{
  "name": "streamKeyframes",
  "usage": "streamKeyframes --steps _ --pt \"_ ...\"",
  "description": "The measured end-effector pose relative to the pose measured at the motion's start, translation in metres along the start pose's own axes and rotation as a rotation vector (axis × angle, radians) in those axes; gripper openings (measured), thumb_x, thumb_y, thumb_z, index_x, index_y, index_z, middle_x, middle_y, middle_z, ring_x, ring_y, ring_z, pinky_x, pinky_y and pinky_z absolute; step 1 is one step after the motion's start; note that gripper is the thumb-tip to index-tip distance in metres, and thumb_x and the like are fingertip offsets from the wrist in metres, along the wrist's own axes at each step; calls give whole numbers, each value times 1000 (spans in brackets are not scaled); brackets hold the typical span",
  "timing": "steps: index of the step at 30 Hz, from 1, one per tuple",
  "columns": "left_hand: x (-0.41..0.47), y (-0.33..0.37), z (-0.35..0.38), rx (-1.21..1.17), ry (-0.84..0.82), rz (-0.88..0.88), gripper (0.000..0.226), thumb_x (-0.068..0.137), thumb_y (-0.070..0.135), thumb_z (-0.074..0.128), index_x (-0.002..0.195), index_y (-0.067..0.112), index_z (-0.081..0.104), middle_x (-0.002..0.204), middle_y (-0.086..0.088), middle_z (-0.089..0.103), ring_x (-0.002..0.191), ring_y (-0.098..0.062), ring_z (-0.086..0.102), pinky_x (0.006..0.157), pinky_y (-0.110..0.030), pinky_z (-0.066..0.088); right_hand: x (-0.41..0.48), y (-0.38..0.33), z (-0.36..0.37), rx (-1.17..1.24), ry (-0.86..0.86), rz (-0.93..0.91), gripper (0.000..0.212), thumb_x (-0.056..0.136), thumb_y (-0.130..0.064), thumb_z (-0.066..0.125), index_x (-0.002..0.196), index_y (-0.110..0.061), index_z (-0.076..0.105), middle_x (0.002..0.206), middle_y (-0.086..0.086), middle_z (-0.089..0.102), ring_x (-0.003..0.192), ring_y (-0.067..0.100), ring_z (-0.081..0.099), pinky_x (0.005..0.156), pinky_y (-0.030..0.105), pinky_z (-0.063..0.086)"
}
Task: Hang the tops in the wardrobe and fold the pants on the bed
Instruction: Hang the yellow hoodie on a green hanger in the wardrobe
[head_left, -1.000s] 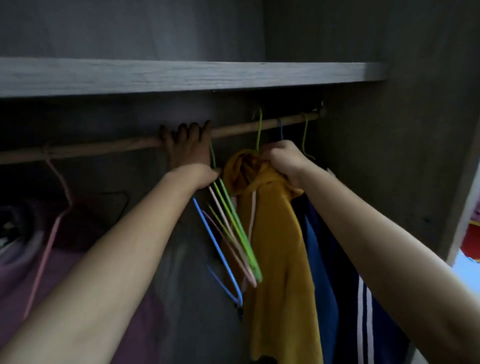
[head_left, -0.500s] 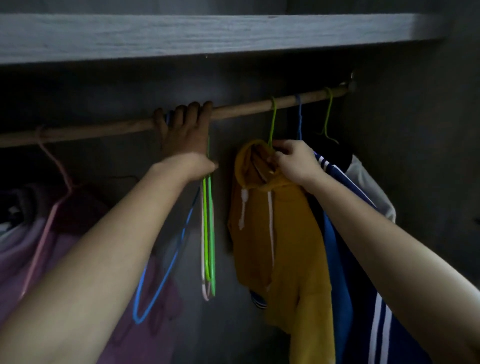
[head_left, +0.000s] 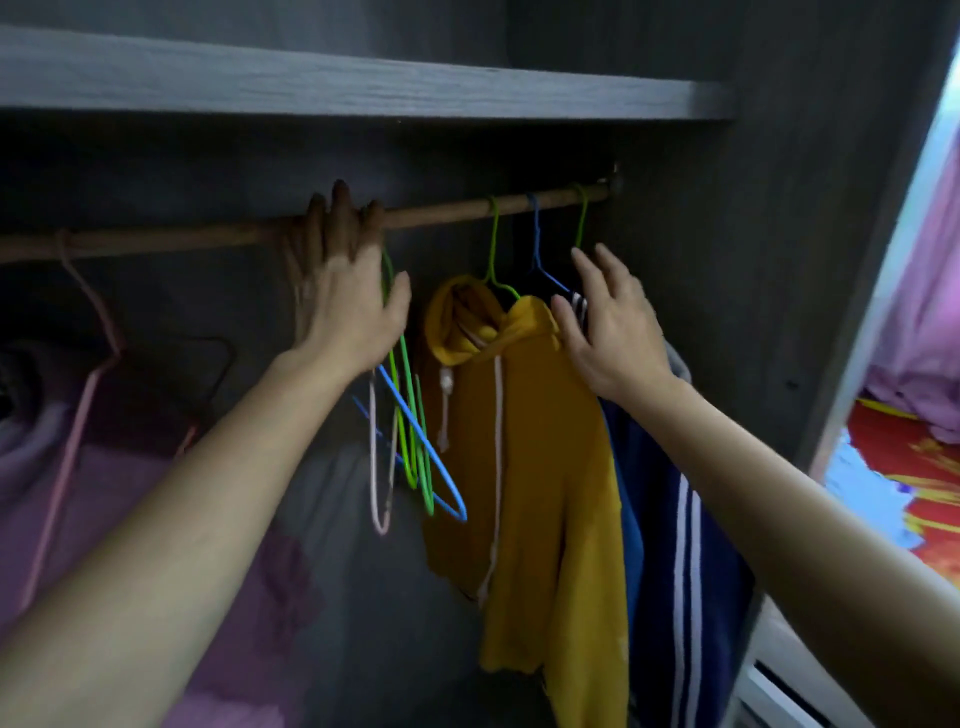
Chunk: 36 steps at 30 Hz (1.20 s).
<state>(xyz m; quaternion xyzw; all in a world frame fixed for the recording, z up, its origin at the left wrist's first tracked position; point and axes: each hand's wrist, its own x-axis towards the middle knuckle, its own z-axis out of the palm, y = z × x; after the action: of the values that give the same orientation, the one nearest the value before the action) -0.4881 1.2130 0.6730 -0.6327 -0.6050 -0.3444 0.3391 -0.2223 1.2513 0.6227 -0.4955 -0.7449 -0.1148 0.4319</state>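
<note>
The yellow hoodie (head_left: 524, 441) hangs on its green hanger (head_left: 493, 244) from the wardrobe rail (head_left: 457, 210), the left hand (head_left: 343, 306) laid flat against the rail, seemingly keeping the spare hangers (head_left: 410, 441) aside, while the right hand (head_left: 613, 332) hovers at its shoulder, fingers (head_left: 587, 270) spread wide and empty.

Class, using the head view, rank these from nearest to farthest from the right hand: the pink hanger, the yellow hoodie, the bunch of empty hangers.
From the right hand:
1. Yellow hoodie, just left of it.
2. Empty hangers, further left, below the left hand.
3. Pink hanger, far left on the rail.
</note>
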Motion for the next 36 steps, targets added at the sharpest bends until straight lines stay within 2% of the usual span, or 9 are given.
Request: streamKeyframes --steps 3,8,12,16,20,26,31,34,36 --pt "-25 21 -18 -90 31 55 65 94 46 43 151 16 34 163 -16 16 147 -39 17 116 -60 14 -27 -5 -24 -137 63 34 62 104 -49 37 158 -19 25 165 14 15 148 31 24 115 47 29" --pt "-73 58 -34 -234 23 207 67 98 51 36 156 19 23 164 -15 11 151 -34 10 119 -57 9 -101 -8 -60 -343 147 105 65 102 -50 41 157 -18 26 166 17 8 151 34 17 121 49 20" --pt "-124 109 -37 -380 -24 301 71 98 51 34 157 17 15 164 -18 5 152 -35 4 119 -59 7 -189 4 -100 -523 71 212 71 100 -55 43 158 -20 24 166 18 6 153 34 11 123 50 14" --pt "-181 192 -45 -598 -41 411 72 98 49 35 157 15 15 163 -21 7 151 -36 6 118 -61 8 -292 22 -173 -736 -2 355 75 97 -58 44 158 -19 25 166 19 6 153 35 13 122 52 16" --pt "-251 280 -72 -842 -184 470 72 98 49 38 157 12 20 163 -21 11 151 -37 10 118 -62 9 -411 14 -258 -892 -46 584 80 95 -62 40 159 -19 21 166 18 3 153 35 10 122 52 13" --pt "-333 369 -136 -948 -425 647 73 101 50 37 159 14 9 165 -14 -4 152 -31 -2 119 -60 3 -551 -29 -384 -1086 -37 869 82 96 -65 39 160 -20 13 167 16 -8 154 34 3 121 56 12" --pt "-378 415 -217 -972 -361 880 75 97 56 25 157 12 17 165 -17 5 152 -35 6 117 -62 10 -646 -80 -467 -1133 40 1048 85 92 -64 37 159 -15 20 166 21 -2 151 41 14 119 58 16" --pt "-416 445 -274 -1010 -312 962 76 96 57 26 158 13 14 165 -16 1 152 -34 2 117 -62 10 -713 -120 -506 -1136 59 1133 86 94 -60 50 160 -16 16 166 19 -7 152 39 9 120 57 11" --pt "-456 467 -319 -1054 -346 998 78 96 57 27 158 13 12 165 -16 -2 152 -34 0 117 -63 10 -764 -151 -528 -1150 54 1206 87 93 -60 50 160 -18 14 166 18 -8 153 37 6 121 55 7"
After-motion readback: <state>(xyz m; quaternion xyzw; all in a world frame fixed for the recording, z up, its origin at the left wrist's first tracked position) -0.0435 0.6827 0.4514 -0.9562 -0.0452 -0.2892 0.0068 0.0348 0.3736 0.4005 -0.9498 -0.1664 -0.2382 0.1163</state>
